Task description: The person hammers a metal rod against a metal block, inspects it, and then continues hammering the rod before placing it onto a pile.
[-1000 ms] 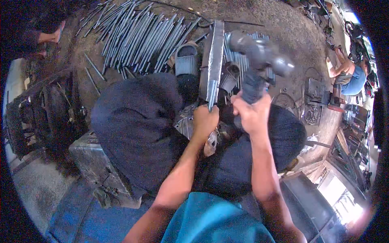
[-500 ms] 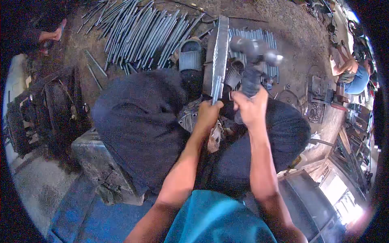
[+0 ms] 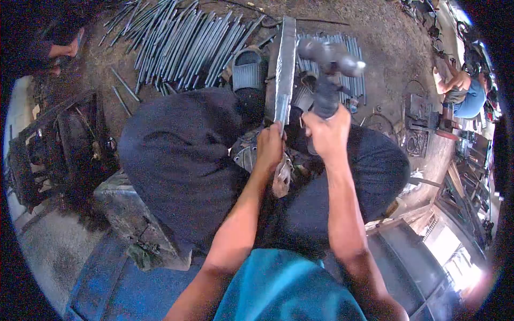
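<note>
Head view, right hand fingers gripping dark hammer, left hand clutching grey flat bar

Single head view, close, facing steeply down, fisheye.

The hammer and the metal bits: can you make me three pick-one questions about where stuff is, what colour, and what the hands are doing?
1. Where does the pile of thin grey metal rods lie?
A. on the dirt ground ahead
B. on a shelf
C. in a bucket

2. What colour is the person's shirt?
A. red
B. teal blue
C. white

3. What does the right hand do?
A. hangs open
B. grips the dark-headed hammer
C. holds a cup

Answers: 1 A, the rods spread on the soil; 2 B, the cloth at the bottom is teal; 3 B, fingers wrap the handle while the left hand holds the long flat metal bar.
</note>
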The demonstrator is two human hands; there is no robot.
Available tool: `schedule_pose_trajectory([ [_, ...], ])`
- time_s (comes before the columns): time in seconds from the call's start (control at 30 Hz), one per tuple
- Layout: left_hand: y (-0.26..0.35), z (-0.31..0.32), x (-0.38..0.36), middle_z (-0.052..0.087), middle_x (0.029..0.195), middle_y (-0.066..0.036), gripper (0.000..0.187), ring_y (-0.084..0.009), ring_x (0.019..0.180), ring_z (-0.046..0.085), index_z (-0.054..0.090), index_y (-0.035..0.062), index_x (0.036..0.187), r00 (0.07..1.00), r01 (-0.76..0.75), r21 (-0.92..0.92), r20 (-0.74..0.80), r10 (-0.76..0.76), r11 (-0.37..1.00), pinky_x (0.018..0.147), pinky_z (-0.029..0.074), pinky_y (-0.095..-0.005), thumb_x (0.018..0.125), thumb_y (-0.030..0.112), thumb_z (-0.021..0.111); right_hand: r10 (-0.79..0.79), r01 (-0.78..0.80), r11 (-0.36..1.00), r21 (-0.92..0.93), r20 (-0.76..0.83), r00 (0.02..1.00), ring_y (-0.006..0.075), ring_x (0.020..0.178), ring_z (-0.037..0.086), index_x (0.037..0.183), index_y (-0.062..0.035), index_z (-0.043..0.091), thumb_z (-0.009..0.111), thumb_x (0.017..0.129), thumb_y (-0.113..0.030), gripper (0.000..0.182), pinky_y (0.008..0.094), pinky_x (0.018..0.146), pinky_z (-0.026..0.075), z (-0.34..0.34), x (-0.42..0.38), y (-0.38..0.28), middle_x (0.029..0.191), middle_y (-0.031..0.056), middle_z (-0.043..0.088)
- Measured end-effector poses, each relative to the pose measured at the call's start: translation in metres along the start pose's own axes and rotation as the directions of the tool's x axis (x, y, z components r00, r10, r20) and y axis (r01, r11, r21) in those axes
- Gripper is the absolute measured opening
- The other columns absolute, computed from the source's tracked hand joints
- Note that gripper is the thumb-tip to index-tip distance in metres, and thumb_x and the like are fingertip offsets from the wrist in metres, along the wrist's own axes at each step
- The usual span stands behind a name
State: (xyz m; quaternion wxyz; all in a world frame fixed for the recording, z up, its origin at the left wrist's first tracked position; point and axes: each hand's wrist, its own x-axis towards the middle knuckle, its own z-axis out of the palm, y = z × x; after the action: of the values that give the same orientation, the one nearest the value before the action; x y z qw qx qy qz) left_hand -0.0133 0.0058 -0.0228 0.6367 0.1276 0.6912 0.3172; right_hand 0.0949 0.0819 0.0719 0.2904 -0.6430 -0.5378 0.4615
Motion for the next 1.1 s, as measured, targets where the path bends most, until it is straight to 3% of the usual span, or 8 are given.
schedule_pose_trajectory([
  [0.03, 0.003, 0.000, -0.006, 0.057, 0.057, -0.013, 0.052, -0.0262, 0.057, 0.057, 0.058, -0.0002, 0.064, 0.950, -0.288, 0.272, -0.040, 0.310, 0.918, 0.058, 0.042, -0.0423, 0.091, 0.040, 0.040, -0.025, 0.027, 0.997, 0.070, -0.024, 0.999, 0.0165, 0.065, 0.062, 0.083, 0.0007, 0.061, 0.066, 0.068, -0.005, 0.016, 0.0321, 0.063, 0.049, -0.009, -0.010, -0.016, 0.072, 0.0063, 0.066],
  [0.2, -0.002, 0.004, 0.001, 0.057, 0.057, -0.015, 0.053, -0.0295, 0.058, 0.058, 0.059, -0.0004, 0.064, 0.993, -0.086, 0.097, -0.075, 0.093, 0.992, 0.059, 0.041, -0.0447, 0.092, 0.040, 0.040, -0.546, 0.522, 0.838, -0.159, -0.251, 0.799, 0.0118, 0.054, 0.056, 0.074, 0.0004, 0.059, 0.064, 0.073, 0.001, 0.005, 0.0274, 0.052, 0.044, 0.008, -0.030, 0.031, 0.070, 0.0035, 0.061],
  [0.23, 0.000, 0.002, -0.001, 0.058, 0.058, -0.016, 0.052, -0.0299, 0.059, 0.059, 0.060, -0.0005, 0.064, 0.989, -0.124, 0.118, -0.070, 0.133, 0.985, 0.059, 0.041, -0.0452, 0.092, 0.039, 0.040, -0.131, 0.153, 0.986, 0.070, -0.254, 0.958, 0.0161, 0.062, 0.061, 0.077, -0.0001, 0.061, 0.065, 0.072, -0.003, 0.008, 0.0334, 0.060, 0.048, 0.020, -0.034, 0.056, 0.070, 0.0064, 0.061],
  [0.33, -0.009, 0.005, 0.002, 0.058, 0.059, -0.018, 0.051, -0.0308, 0.059, 0.058, 0.059, -0.0021, 0.065, 0.902, -0.359, 0.270, -0.143, 0.406, 0.893, 0.060, 0.041, -0.0458, 0.093, 0.037, 0.042, -0.143, 0.085, 0.934, -0.346, -0.146, 0.979, 0.0187, 0.056, 0.061, 0.077, 0.0029, 0.061, 0.065, 0.067, -0.013, 0.019, 0.0364, 0.057, 0.049, 0.033, 0.000, 0.068, 0.063, 0.0115, 0.061],
  [0.43, 0.003, 0.007, -0.012, 0.057, 0.059, -0.019, 0.049, -0.0315, 0.058, 0.057, 0.058, -0.0047, 0.067, 0.915, -0.305, 0.258, -0.188, 0.357, 0.917, 0.059, 0.041, -0.0452, 0.092, 0.035, 0.044, 0.075, -0.088, 0.980, -0.178, -0.078, 0.994, 0.0301, 0.070, 0.066, 0.088, 0.0026, 0.062, 0.064, 0.066, -0.008, 0.025, 0.0390, 0.070, 0.051, 0.013, 0.028, 0.023, 0.074, 0.0157, 0.067],
  [0.67, 0.007, 0.009, -0.014, 0.058, 0.061, -0.022, 0.044, -0.0340, 0.058, 0.057, 0.059, -0.0068, 0.072, 0.942, -0.249, 0.246, -0.165, 0.294, 0.937, 0.061, 0.041, -0.0462, 0.093, 0.030, 0.048, -0.225, 0.251, 0.952, 0.176, -0.156, 0.962, 0.0094, 0.053, 0.057, 0.075, -0.0029, 0.060, 0.070, 0.074, -0.006, 0.011, 0.0262, 0.052, 0.046, -0.016, -0.016, -0.014, 0.063, -0.0004, 0.060],
  [0.87, 0.008, 0.014, -0.013, 0.058, 0.061, -0.022, 0.044, -0.0352, 0.059, 0.057, 0.059, -0.0075, 0.075, 0.924, -0.289, 0.232, -0.187, 0.334, 0.929, 0.063, 0.043, -0.0459, 0.094, 0.030, 0.049, -0.026, 0.013, 0.955, -0.298, -0.041, 0.999, 0.0454, 0.083, 0.062, 0.090, 0.0033, 0.061, 0.063, 0.065, -0.009, 0.028, 0.0463, 0.075, 0.050, 0.026, -0.006, 0.055, 0.082, 0.0285, 0.062],
  [1.1, 0.011, 0.008, -0.031, 0.059, 0.060, -0.013, 0.043, -0.0260, 0.058, 0.060, 0.059, -0.0024, 0.074, 0.968, -0.200, 0.230, -0.102, 0.228, 0.952, 0.058, 0.044, -0.0414, 0.094, 0.034, 0.051, -0.180, 0.199, 0.959, 0.204, -0.106, 0.978, 0.0097, 0.049, 0.053, 0.072, -0.0001, 0.057, 0.061, 0.073, 0.003, 0.005, 0.0243, 0.048, 0.041, -0.005, -0.014, -0.039, 0.060, 0.0013, 0.058],
])
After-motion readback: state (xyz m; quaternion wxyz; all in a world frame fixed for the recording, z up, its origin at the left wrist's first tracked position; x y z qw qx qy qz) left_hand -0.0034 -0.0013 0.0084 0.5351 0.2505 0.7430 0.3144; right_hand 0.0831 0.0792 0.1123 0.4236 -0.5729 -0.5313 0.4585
